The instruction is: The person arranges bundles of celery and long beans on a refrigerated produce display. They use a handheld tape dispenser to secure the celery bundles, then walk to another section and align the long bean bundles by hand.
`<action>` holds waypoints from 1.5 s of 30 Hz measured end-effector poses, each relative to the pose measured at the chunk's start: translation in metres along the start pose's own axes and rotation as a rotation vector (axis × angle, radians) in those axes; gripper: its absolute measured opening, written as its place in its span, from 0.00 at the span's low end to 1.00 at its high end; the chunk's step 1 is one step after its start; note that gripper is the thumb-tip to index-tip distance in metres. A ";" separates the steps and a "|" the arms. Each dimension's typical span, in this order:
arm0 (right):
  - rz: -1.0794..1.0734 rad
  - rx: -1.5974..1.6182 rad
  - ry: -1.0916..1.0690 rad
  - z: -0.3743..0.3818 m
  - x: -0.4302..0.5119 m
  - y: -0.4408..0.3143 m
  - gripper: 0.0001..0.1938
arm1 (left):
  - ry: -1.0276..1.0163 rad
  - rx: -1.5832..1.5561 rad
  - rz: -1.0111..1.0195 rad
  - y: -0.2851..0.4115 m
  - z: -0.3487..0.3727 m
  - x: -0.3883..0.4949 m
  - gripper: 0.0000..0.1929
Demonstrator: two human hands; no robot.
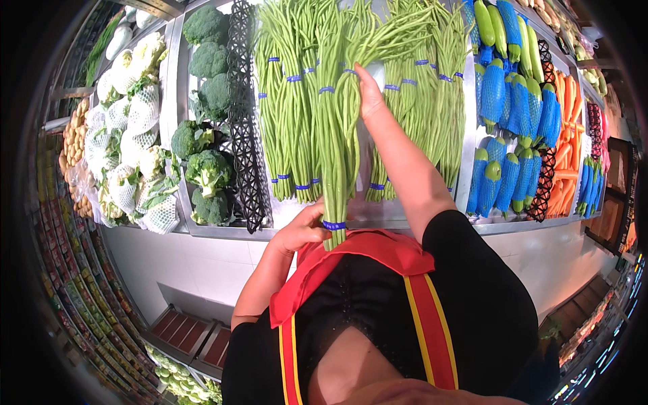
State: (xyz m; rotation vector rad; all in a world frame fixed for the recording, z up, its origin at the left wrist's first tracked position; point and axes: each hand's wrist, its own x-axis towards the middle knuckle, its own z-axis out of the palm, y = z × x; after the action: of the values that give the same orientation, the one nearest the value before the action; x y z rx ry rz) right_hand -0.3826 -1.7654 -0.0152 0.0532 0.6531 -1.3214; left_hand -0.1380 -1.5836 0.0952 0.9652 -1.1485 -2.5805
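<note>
My left hand (302, 229) grips the lower end of a long bundle of yardlong beans (334, 167), close to its blue band, just in front of my red apron. Farther out, my right hand (369, 93) is closed around beans near an upper blue band; its fingers are partly hidden behind them. Whether both hands hold the same bundle is hard to tell. More banded bean bundles (286, 136) lie in the metal display to the left, and others (425, 116) lie to the right.
Broccoli (208, 169) and a black plastic lattice divider (245, 121) are left of the beans, with net-wrapped cauliflower (121, 185) beyond. Blue-netted green vegetables (493, 91) and carrots (563, 187) fill the right side. The metal display edge (486, 229) runs before my body.
</note>
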 end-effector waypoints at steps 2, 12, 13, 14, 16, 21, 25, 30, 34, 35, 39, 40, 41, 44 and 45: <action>-0.034 -0.018 -0.038 0.025 -0.002 -0.009 0.25 | -0.048 0.200 0.094 0.010 -0.001 0.001 0.39; -0.002 -0.232 -0.454 0.114 0.053 -0.130 0.11 | 0.181 0.202 0.335 0.004 -0.045 0.071 0.40; -0.062 -0.269 -0.396 0.099 0.051 -0.118 0.10 | 0.171 0.066 0.340 -0.010 -0.043 0.081 0.40; -0.125 -0.301 -0.334 0.081 0.047 -0.104 0.10 | 0.157 -0.034 0.268 -0.023 -0.041 0.091 0.40; -0.373 -0.784 0.056 0.044 0.034 -0.072 0.21 | 0.151 -0.274 0.123 -0.049 -0.033 0.105 0.37; -0.444 -1.647 0.203 -0.027 -0.050 -0.011 0.36 | 0.432 -0.688 0.057 -0.088 -0.011 0.098 0.16; -0.917 -1.900 0.462 -0.076 -0.144 -0.033 0.39 | 0.725 -0.389 -0.060 -0.094 -0.016 0.078 0.21; -0.613 -1.908 1.098 -0.115 -0.184 -0.064 0.54 | 0.803 -0.320 -0.007 -0.091 -0.022 0.074 0.24; -0.508 -2.041 1.025 -0.128 -0.178 -0.051 0.56 | 0.741 -0.004 0.105 -0.093 -0.010 0.078 0.27; -0.496 -2.046 1.004 -0.131 -0.177 -0.047 0.55 | 0.731 0.115 0.162 -0.096 -0.004 0.078 0.22; -0.573 -1.961 0.907 -0.141 -0.177 -0.051 0.51 | 0.418 0.549 0.197 -0.098 0.014 0.108 0.18; -0.596 -1.917 0.859 -0.143 -0.180 -0.055 0.50 | 0.395 0.683 0.185 -0.099 0.021 0.120 0.18; -0.626 -1.877 0.810 -0.144 -0.182 -0.061 0.50 | 0.384 0.810 0.149 -0.100 0.030 0.135 0.19; -0.662 -1.755 0.761 -0.146 -0.192 -0.071 0.49 | 0.438 1.225 0.206 -0.098 0.052 0.173 0.20; -0.675 -1.734 0.809 -0.145 -0.197 -0.074 0.49 | 0.450 1.305 0.167 -0.097 0.057 0.183 0.20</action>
State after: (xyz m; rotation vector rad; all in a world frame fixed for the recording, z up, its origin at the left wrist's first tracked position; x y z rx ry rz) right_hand -0.5282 -1.5554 -0.0184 -1.1706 2.4648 -0.8758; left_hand -0.3053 -1.5516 -0.0356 1.3828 -2.5611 -1.1170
